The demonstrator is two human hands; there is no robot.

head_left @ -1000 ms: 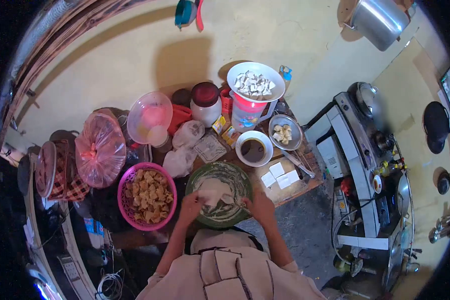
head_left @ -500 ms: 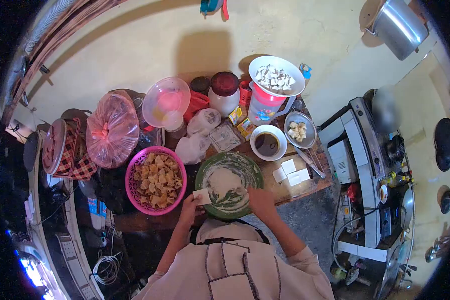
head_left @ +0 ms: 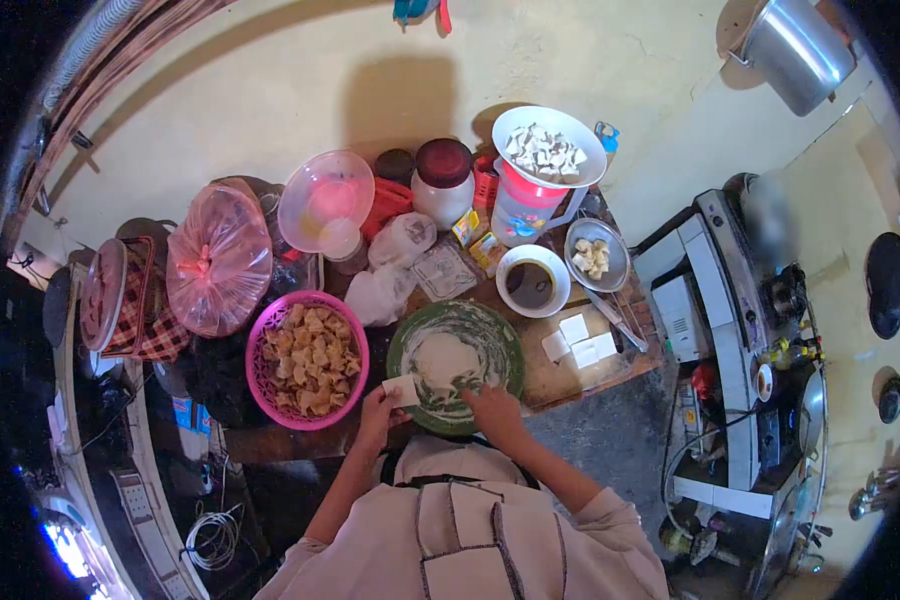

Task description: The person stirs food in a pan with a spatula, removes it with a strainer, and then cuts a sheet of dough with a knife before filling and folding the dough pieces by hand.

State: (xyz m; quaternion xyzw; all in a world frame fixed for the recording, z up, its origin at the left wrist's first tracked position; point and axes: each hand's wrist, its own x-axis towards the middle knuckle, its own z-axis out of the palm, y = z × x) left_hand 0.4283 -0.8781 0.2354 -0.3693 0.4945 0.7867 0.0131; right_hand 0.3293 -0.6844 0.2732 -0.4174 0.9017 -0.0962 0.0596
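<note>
A square white wrapper is pinched in my left hand, beside the left rim of a green bowl. The green bowl holds a pale, floury paste. Over the lower right part of the bowl is my right hand, its fingertips down at the paste; they look bent together, but what they hold, if anything, is too small to tell. Left of the bowl stands a pink basket full of brown, folded pieces. Several white squares lie on the wooden board to the right.
Behind the green bowl are a bowl of dark liquid, a metal dish of pale pieces, a jug under a white bowl, a jar and plastic bags. A knife lies at the right.
My right hand has moved left and slightly down, further over the green bowl. My left hand still holds the white wrapper; the whole view has shifted slightly.
</note>
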